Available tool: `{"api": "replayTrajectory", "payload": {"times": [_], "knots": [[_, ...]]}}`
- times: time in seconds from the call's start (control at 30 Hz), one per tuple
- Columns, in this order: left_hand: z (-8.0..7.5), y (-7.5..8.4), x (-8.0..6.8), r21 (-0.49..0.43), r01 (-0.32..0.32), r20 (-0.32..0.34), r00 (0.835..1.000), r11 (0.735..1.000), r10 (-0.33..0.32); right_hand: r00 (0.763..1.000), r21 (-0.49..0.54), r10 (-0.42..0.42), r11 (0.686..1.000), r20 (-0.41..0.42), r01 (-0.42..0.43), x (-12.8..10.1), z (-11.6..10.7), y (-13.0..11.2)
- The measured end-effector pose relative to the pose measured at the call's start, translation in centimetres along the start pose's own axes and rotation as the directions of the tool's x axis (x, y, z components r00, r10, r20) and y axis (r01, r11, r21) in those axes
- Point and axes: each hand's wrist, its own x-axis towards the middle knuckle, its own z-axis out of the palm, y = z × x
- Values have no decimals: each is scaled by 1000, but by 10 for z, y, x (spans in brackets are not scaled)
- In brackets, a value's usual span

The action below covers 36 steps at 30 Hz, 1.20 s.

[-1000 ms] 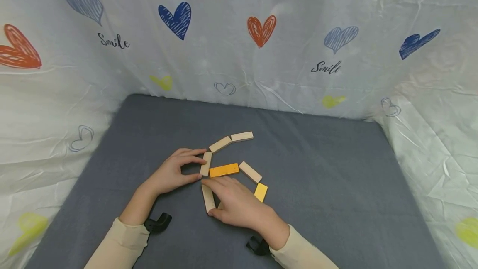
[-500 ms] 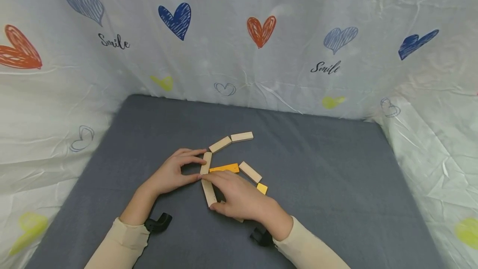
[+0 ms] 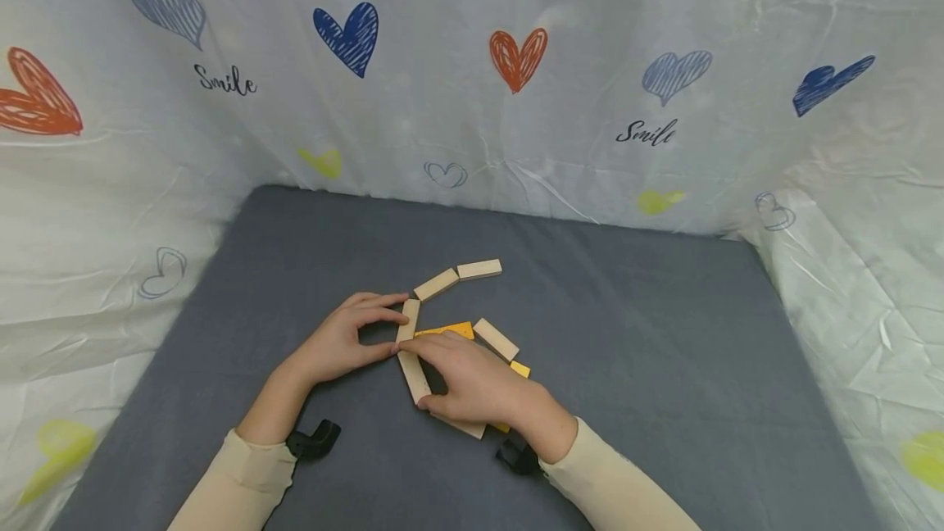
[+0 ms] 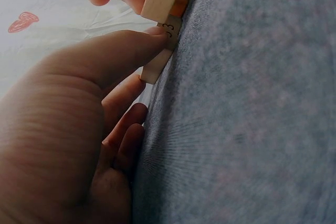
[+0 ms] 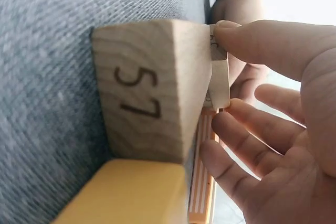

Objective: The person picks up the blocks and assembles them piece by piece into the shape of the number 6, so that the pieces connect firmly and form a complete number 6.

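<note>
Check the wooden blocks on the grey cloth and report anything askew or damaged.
Nothing looks damaged or spilled. The plain wooden blocks lie flat in a loose, crooked chain, each at its own angle, on the grey cloth. The orange block sits half hidden by the right hand; the left hand pinches one plain block.

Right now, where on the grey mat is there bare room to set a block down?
Bare mat lies right of the block cluster up to the heart-print sheet, and behind the two far blocks. It is crowded where left hand and right hand meet.
</note>
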Motion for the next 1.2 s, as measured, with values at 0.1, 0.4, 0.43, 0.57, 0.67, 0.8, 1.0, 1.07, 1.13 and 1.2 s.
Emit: {"api": "replayTrajectory", "payload": {"times": [0.1,0.4,0.43,0.57,0.67,0.8,1.0,1.07,1.13,1.2], "knots": [[0,-1,0,2,5,0,1000,1000,-5,1000,2,-8,1000,-6,8,0,1,0],[0,0,-1,14,-9,-12,1000,1000,10,1000,16,5,1000,17,-6,0,4,3],[0,0,-1,14,-6,-11,1000,1000,6,1000,18,6,1000,16,-6,0,4,3],[0,-1,-1,12,10,-4,1000,1000,-10,1000,16,8,1000,11,-8,0,6,4],[0,0,-1,13,15,-1,1000,1000,-15,1000,10,4,1000,7,-4,0,6,4],[-1,0,-1,16,7,-5,1000,1000,-7,1000,7,-1,1000,7,1,0,6,4],[-1,0,-1,22,7,-6,1000,1000,-7,1000,14,-9,1000,6,9,-1,6,4],[-1,0,-1,20,9,-1,1000,1000,-9,1000,17,-9,1000,4,9,-1,6,4],[-1,0,0,18,10,3,1000,1000,-10,1000,16,-11,1000,1,11,-2,6,4],[-1,0,0,18,8,3,1000,1000,-8,1000,23,-4,1000,0,4,-3,6,5]]}}
